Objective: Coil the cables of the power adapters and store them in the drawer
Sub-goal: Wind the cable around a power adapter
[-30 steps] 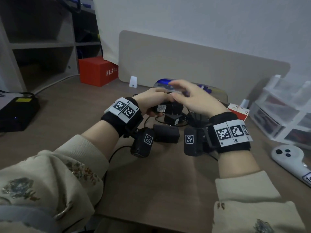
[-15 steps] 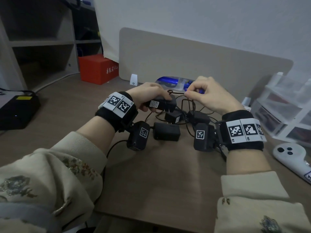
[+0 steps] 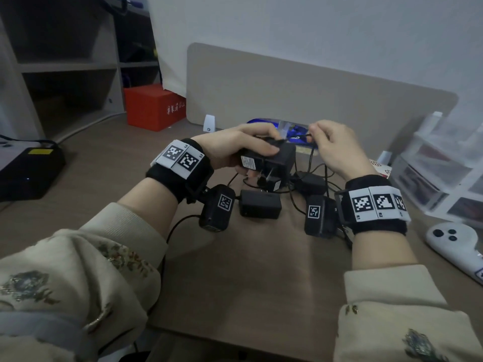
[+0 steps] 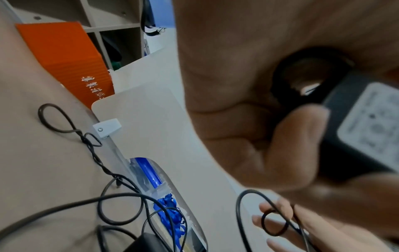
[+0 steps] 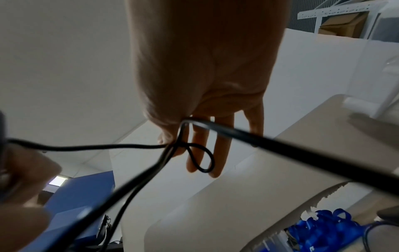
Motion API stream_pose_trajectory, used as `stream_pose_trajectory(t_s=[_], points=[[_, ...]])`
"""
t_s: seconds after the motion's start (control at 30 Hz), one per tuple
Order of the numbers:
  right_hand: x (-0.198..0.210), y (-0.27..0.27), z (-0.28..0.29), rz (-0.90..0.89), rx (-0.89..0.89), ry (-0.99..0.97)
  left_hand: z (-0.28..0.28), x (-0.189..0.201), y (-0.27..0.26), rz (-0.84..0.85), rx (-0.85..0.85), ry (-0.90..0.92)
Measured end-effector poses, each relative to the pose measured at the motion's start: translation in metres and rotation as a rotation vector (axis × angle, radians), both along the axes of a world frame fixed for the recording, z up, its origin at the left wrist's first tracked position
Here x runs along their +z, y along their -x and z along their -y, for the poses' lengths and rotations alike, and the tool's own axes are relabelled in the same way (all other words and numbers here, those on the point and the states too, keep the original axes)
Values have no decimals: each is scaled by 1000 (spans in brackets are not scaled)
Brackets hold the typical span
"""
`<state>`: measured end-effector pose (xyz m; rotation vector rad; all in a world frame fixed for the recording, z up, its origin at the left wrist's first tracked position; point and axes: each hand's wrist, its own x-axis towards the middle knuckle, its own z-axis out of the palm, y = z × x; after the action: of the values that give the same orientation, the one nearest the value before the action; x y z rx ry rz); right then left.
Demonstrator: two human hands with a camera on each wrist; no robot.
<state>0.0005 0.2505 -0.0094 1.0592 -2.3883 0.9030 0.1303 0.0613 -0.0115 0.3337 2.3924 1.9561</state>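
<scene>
The left hand (image 3: 235,150) grips a boxy black adapter (image 3: 271,162) above the desk (image 3: 248,270), holding it steady, probably as an anchor for winding. At its 3 o'clock the right hand (image 3: 337,147) pinches the thin, round cable (image 5: 200,158) in a small loop, apparently starting a coil. Below, at 6 o'clock, further matte-black adapters (image 3: 260,204) lie among tangled leads. The drawer unit (image 3: 444,163), of clear plastic, stands at 3 o'clock, well apart.
</scene>
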Motion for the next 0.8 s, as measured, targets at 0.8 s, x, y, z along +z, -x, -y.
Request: stream_pose_trajectory(t_s=[0.8], points=[[-27, 23, -7, 241, -250, -11, 34, -3, 24, -79, 695, -844]])
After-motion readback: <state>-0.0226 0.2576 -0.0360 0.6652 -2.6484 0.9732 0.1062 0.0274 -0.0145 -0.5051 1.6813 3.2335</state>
